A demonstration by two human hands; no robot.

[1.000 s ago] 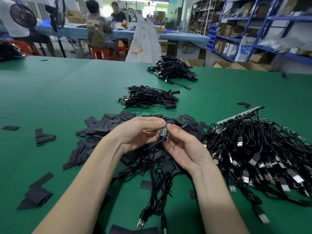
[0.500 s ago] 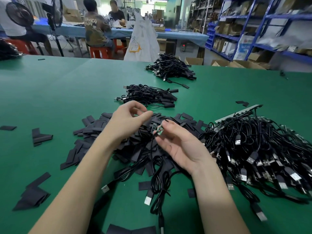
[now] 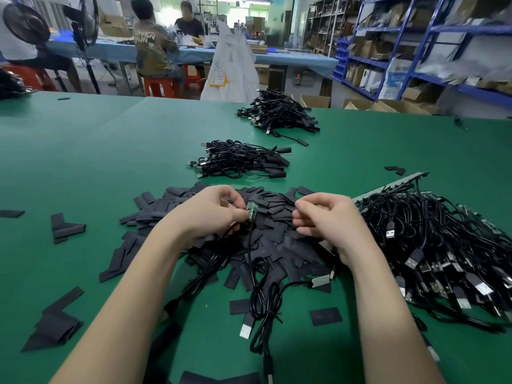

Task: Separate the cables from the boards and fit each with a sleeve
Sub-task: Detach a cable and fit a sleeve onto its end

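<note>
left hand (image 3: pixel 213 214): my fingertips pinch the small green board (image 3: pixel 251 210), its cable (image 3: pixel 250 245) hanging near | right hand (image 3: pixel 329 220): fingers curled over sleeve pile (image 3: pixel 277 239), grasp unclear | risk: thin pinch may drop board; I may pick two stuck sleeves

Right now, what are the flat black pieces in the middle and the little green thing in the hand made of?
The flat black sleeves look like thin matte plastic or rubbery tubing pressed flat: dull, and some lie folded. The small green board, pinched by the left hand, looks like rigid circuit board with tiny shiny metal spots. Both are guesses from looks alone.
</note>
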